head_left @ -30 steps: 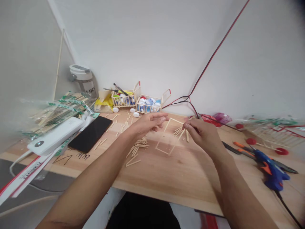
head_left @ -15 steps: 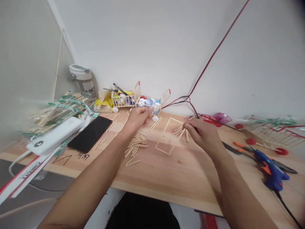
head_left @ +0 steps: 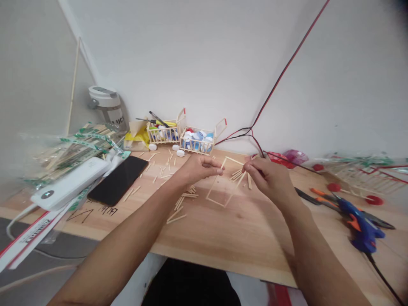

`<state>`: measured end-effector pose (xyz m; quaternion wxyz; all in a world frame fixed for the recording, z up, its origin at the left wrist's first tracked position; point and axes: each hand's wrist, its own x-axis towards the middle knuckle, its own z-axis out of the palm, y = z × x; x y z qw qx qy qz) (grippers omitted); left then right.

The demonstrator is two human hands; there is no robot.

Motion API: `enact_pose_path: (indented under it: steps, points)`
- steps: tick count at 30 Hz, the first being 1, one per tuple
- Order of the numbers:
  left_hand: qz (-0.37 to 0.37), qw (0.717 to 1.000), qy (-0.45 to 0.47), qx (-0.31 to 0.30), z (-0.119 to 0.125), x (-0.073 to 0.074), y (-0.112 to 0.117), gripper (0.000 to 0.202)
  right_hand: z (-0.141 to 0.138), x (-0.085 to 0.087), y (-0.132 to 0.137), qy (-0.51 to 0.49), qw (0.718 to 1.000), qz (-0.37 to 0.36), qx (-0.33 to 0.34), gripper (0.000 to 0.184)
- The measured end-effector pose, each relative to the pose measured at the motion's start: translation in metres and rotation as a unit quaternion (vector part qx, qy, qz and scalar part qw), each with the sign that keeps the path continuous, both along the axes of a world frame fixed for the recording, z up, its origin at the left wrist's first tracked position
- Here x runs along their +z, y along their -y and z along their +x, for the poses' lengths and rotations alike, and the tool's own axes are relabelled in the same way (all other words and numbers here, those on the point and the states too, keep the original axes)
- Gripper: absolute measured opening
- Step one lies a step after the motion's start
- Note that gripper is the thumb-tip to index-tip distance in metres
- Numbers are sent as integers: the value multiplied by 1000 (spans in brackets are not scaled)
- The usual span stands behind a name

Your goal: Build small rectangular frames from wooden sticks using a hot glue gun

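Observation:
A thin rectangular frame of wooden sticks (head_left: 216, 202) stands tilted over the table in the middle. My right hand (head_left: 266, 174) pinches its upper right corner between thumb and fingers. At the upper left side of the frame is my left hand (head_left: 200, 170), fingers stretched towards the stick and thumb a little apart from them. Whether the left fingertips touch the stick is hard to tell. Short cut sticks (head_left: 236, 174) lie fanned out behind the frame. Another pile of sticks (head_left: 180, 202) is partly hidden under my left forearm.
Two small stick carts, one with pens (head_left: 164, 134) and one with bottle caps (head_left: 197, 140), stand by the wall. A phone (head_left: 117, 180), a white power strip (head_left: 70, 182) and bagged sticks (head_left: 86, 142) lie left. Right are a blue glue gun (head_left: 363, 229), pliers (head_left: 309, 196) and a red-wheeled cart (head_left: 360, 174).
My left hand has moved right and slightly down, from in front of the bottle-cap cart to the frame's left side; its fingers have opened out. My right hand stays at the frame's corner.

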<state>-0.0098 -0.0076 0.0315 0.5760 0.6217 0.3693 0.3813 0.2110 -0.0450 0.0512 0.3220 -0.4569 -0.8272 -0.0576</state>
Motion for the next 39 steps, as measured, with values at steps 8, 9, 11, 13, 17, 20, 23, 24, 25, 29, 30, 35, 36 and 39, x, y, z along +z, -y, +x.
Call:
enact_pose_path:
  steps: [8, 9, 11, 13, 17, 20, 23, 24, 25, 29, 30, 35, 36, 39]
  points:
    - [24, 999, 34, -34, 1, -10, -6, 23, -1, -1, 0, 6, 1000, 0, 6, 28]
    - [25, 999, 33, -34, 1, -10, -5, 23, -1, -1, 0, 6, 1000, 1, 6, 28]
    - [23, 999, 32, -33, 1, -9, -5, 22, -1, -1, 0, 5, 1000, 3, 6, 28]
    - [17, 999, 36, -30, 1, -8, -3, 22, -1, -1, -1, 3, 1000, 5, 5, 27]
    - [0, 999, 43, -24, 2, -7, -2, 21, 0, -1, -1, 2, 1000, 7, 11, 26]
    - [-3, 999, 43, -22, 3, -8, -3, 21, 0, -1, -1, -1, 1000, 1, 13, 25]
    - [-5, 999, 41, -24, 3, -8, -3, 20, 0, -1, -1, -4, 1000, -4, 16, 25]
    - [-7, 999, 41, -24, 3, -8, -3, 20, 1, -1, -1, -4, 1000, -5, 16, 25]
    - [-9, 999, 42, -24, 3, -8, -3, 20, 1, -2, -1, -4, 1000, -5, 17, 25]
    - [-13, 998, 49, -22, 4, -9, -3, 18, 0, -2, -2, -4, 1000, -4, 22, 25]
    - [-12, 998, 49, -23, 4, -9, -3, 18, 0, -2, -2, -5, 1000, -4, 23, 25]
    - [-7, 999, 48, -22, 3, -10, -5, 18, 0, -2, -2, -5, 1000, -12, 27, 25]
    - [-9, 999, 48, -21, 3, -10, -4, 18, 0, -1, -2, -4, 1000, -11, 28, 26]
    - [-12, 998, 52, -22, 3, -10, -4, 18, 1, -1, -1, -1, 1000, -12, 29, 27]
